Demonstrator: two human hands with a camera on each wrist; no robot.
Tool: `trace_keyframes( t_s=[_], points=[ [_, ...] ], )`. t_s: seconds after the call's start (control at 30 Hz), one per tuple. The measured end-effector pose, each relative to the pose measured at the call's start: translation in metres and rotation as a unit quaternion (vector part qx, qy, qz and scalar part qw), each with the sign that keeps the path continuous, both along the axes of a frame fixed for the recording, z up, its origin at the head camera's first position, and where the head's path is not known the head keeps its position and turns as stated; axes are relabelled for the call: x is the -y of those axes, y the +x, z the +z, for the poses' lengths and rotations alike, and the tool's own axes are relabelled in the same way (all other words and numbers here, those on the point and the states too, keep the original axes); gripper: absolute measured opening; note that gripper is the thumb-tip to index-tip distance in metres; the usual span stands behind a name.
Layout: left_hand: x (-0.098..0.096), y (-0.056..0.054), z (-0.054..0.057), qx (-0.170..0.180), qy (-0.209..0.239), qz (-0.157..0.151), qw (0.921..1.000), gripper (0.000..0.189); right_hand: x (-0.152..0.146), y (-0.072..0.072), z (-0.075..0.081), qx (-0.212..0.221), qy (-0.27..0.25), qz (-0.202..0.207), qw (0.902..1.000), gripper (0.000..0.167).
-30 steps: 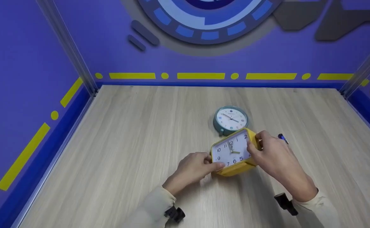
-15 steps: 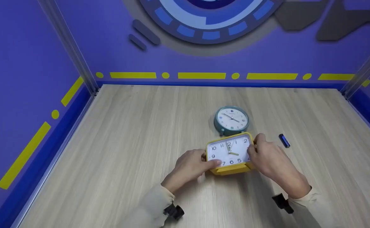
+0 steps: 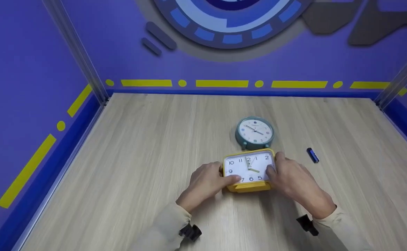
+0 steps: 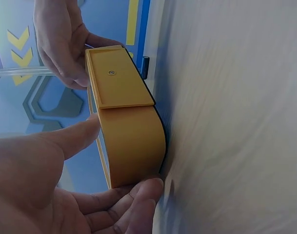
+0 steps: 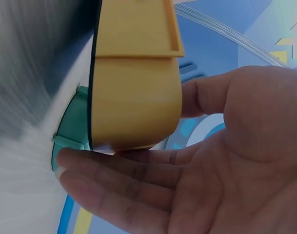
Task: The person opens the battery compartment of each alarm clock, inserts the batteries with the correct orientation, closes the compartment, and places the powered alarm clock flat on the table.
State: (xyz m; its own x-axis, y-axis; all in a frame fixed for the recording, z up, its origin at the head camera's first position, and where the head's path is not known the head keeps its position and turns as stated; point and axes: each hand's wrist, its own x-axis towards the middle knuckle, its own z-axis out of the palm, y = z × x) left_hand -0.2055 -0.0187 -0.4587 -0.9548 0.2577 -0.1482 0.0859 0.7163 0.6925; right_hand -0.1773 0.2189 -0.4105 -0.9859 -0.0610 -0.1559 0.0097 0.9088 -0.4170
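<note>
Both hands hold a yellow rectangular alarm clock (image 3: 248, 170) between them, its white face turned up toward the head camera. On its left side the left hand (image 3: 207, 183) grips it, thumb on the face near the 7 and fingers at the edge. The right hand (image 3: 292, 181) grips the right side, its thumb over the face near the 4. In the left wrist view the clock's yellow underside (image 4: 133, 141) shows a panel with a screw. A round teal alarm clock (image 3: 255, 131) lies face up just beyond the yellow one, and its teal casing (image 5: 72, 122) shows in the right wrist view.
A blue and black battery (image 3: 313, 155) lies on the wooden tabletop (image 3: 147, 146) to the right of the clocks. Blue panels with yellow markings (image 3: 221, 83) stand along the table's back and sides.
The yellow clock has moved left and slightly toward the person, and its tilt has levelled out. Both hands moved with it. The battery, partly hidden before by the right hand, is now fully visible.
</note>
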Motion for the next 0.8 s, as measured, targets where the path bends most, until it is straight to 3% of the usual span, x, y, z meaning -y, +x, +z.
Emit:
trace_keyframes(
  t_s=[0.27, 0.47, 0.8],
  points=[
    [-0.001, 0.000, -0.001, -0.016, -0.019, 0.003, 0.9997, 0.043, -0.004, -0.002, 0.000, 0.019, 0.013, 0.008, 0.9997, 0.044],
    [0.001, 0.001, -0.001, -0.038, -0.031, 0.004, 0.9988, 0.041, -0.004, -0.007, -0.001, 0.056, 0.032, 0.014, 0.9978, 0.043],
    [0.004, 0.001, 0.001, -0.066, -0.053, 0.002, 0.9964, 0.043, -0.004, -0.011, -0.010, 0.096, 0.035, 0.038, 0.9940, 0.052]
  ],
)
